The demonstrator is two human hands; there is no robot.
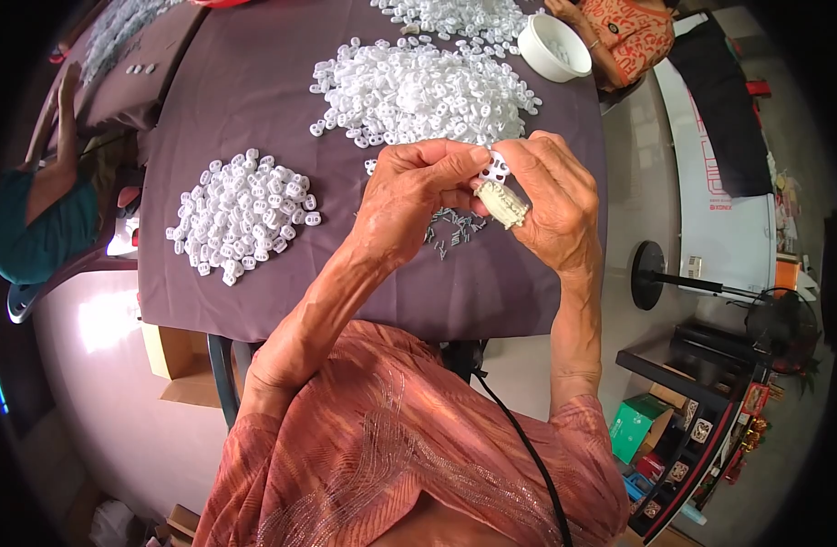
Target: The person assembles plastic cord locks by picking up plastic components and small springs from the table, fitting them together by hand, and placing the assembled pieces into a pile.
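Above the table, both hands meet around a small white plastic piece with holes. My left hand pinches its left side between thumb and fingertips. My right hand has its fingers curled around the other side. A cream, ribbed cloth-like wrap sits at the right thumb, which it seems to cover. Under the hands lies a scatter of thin grey slivers. A big heap of similar white pieces spreads just beyond the hands, and a smaller heap rests to the left.
A dark brown cloth covers the table. At the far right stands a white tub, beside a person in orange patterned clothing. Another person in a teal top sits at left. Right of the table are a fan and shelves.
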